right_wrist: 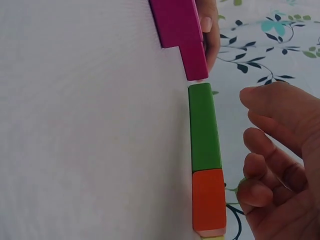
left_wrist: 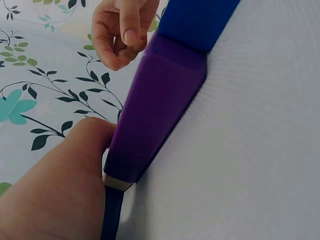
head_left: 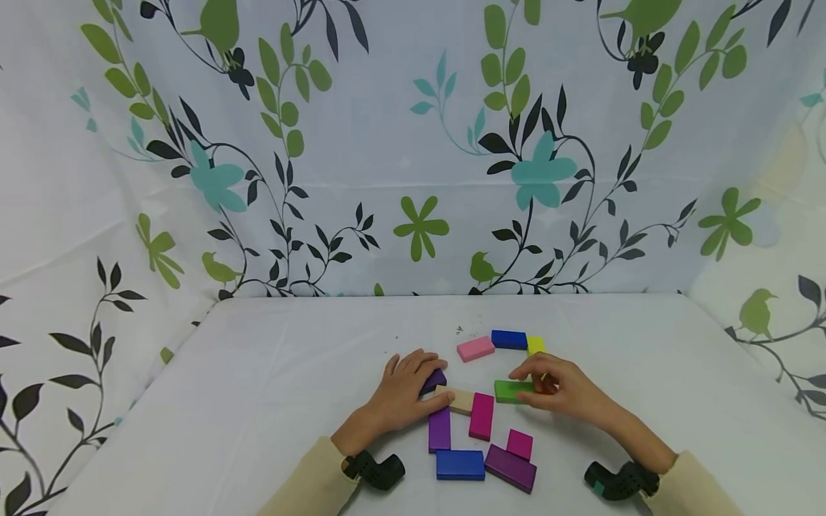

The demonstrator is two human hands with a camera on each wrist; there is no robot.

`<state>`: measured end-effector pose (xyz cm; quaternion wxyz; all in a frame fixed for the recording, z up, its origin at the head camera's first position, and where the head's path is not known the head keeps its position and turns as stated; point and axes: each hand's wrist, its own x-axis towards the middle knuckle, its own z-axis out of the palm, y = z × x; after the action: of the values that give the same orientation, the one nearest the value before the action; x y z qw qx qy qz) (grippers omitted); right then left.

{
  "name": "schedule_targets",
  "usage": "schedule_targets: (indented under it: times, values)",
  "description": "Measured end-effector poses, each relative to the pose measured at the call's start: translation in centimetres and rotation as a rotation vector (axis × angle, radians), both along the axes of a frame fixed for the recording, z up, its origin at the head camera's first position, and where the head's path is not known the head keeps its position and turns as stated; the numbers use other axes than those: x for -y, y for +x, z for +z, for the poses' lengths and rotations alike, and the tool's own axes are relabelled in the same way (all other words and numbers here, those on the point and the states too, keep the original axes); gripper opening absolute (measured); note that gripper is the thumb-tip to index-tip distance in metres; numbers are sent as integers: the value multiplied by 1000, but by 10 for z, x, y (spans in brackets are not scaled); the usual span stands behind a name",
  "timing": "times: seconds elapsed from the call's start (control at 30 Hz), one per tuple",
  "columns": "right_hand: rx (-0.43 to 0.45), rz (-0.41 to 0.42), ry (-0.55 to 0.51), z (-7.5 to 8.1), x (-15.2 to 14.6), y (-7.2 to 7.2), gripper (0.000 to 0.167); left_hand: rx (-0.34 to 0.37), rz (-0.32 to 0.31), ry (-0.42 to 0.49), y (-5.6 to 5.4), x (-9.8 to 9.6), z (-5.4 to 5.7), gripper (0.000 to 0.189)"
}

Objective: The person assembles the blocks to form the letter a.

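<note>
While the green block [head_left: 510,391] lies at nine o'clock from it, long axis nine-to-three, the nearer right hand [head_left: 569,388] hovers, thumb and loosely bent fingers parted, pinching nothing.

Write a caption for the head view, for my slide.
Colored blocks on a white surface, left hand by the beige block, right hand by the green block.

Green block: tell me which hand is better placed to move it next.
Right, most likely: the right hand is already at the green block, its fingers around one end, while the left hand is farther off, at the beige block.
</note>
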<state>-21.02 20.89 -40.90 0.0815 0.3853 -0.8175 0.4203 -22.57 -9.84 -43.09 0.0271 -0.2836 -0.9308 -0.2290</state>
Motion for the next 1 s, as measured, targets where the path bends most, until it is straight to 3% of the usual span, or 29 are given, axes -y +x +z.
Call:
schedule_targets:
  times: [0.43, 0.77, 1.0]
  values:
    - [23, 135, -7, -1, 14, -1, 28, 0, 5, -10, 0, 0, 1, 59]
    - [46, 129, 96, -1, 26, -2, 24, -11, 3, -22, -2, -1, -2, 59]
    - [119, 131, 182, 0, 32, -2, 27, 6, 7, -22, -1, -1, 0, 60]
